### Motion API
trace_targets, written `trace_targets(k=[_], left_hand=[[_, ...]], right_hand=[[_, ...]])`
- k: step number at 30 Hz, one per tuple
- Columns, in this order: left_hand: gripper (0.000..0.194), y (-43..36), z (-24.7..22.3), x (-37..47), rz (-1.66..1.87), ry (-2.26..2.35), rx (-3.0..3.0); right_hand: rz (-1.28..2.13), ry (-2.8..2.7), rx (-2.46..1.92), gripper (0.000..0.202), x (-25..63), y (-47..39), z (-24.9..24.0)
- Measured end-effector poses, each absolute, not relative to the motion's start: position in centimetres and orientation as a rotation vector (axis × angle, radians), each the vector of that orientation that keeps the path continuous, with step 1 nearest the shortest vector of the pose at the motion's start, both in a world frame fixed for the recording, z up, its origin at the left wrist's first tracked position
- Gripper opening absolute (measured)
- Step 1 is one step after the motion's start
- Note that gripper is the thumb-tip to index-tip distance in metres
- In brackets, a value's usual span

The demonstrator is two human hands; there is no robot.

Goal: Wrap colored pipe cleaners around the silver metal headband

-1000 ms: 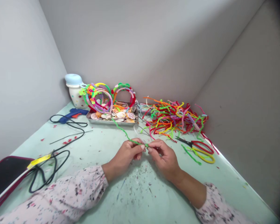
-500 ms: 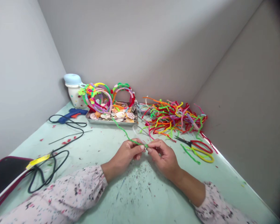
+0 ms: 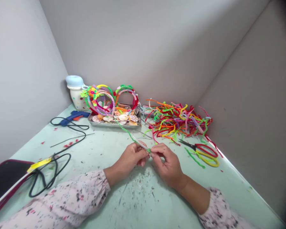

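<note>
In the middle of the table, my left hand [image 3: 132, 159] pinches a thin pale hoop [image 3: 138, 142] that looks like a bare headband, along with a green pipe cleaner [image 3: 125, 129]. The pipe cleaner's long end sticks out up and to the left, toward the tray. Close against it, my right hand [image 3: 166, 163] is closed on the green pipe cleaner where a small green wrap sits at the hoop's near end. Fingertips of both hands almost meet there and partly hide the wrap.
Behind, a metal tray [image 3: 114, 124] holds shells and several wrapped headbands [image 3: 103, 103]. A pile of colourful pipe cleaners [image 3: 178, 121] and scissors [image 3: 206, 152] lie right. On the left are a blue glue gun [image 3: 73, 117], its black cord [image 3: 68, 159], a lidded cup [image 3: 76, 93] and a dark case [image 3: 9, 175].
The pale hoop has turned in my fingers, its far part swinging slightly left. The green pipe cleaner's free end has shifted a little right. Both hands stay nearly in place.
</note>
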State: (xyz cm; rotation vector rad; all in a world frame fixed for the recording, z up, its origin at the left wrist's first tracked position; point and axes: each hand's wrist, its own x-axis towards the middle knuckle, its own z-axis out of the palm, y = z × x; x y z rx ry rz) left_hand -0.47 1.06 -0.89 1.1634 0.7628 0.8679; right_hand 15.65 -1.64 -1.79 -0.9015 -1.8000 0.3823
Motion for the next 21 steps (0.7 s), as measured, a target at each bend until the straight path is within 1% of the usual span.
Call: trace_targets(k=[4, 7, 14, 21], left_hand=[[0.023, 0.82, -0.58, -0.52, 0.846, 0.719, 1.221], [0.023, 0.77, -0.51, -0.57, 0.866, 0.689, 1.263], [0.022, 0.83, -0.78, -0.50, 0.946, 0.771, 1.239], [0.019, 0.53, -0.65, -0.48, 1.003, 0.820, 1.353]], right_hand=[[0.368, -1.709, -1.014, 0.015, 15.84, -1.38, -1.80], [0.348, -1.706, -1.033, 0.015, 15.92, -1.21, -1.74], [0.348, -1.780, -1.025, 0.016, 15.88, -1.21, -1.76], [0.367, -1.811, -1.012, 0.015, 15.83, -1.19, -1.55]])
